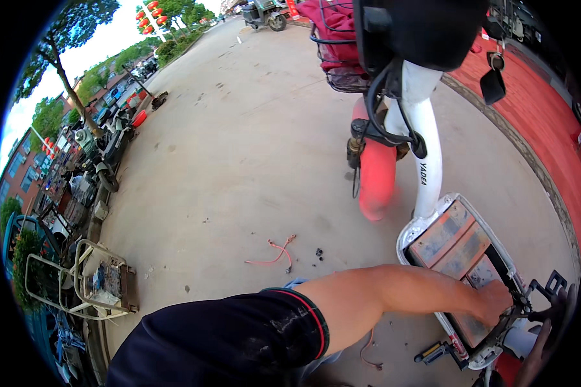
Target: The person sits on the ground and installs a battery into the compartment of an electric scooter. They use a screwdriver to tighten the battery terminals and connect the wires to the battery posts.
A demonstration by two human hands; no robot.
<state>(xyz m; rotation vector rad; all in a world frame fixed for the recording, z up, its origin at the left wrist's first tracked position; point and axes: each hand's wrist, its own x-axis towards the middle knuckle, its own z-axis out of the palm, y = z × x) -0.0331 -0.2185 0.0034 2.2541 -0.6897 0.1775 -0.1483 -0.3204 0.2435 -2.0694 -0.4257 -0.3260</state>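
Far to the left of the oblong, pale-rimmed battery tray (414,227), a cream tubular metal frame with a boxy base (113,277) stood on the concrete, parked two-wheelers (110,151) lining the kerb beyond it. Nearer, left of the tray, lay a crossed pinkish-red cable (265,262) and, just beside it, some small black pieces (319,254). Above and left of the tray hung a black wire basket holding dark red cloth (334,32), then a rounded red front mudguard (376,174); another thin red cable (366,356) lay below. A thick white tube (427,145) rose from the tray's upper end, and a black pedal with yellow reflectors (430,352) sat by its lower end. Inside the tray lay scuffed orange-brown blocks (444,233). The left hand (494,302) reached across them to the tray's right edge, its fingers bent down; whether they gripped anything I cannot tell. Right of the tray, the right hand (557,322) was in shadow, its hold equally unclear.
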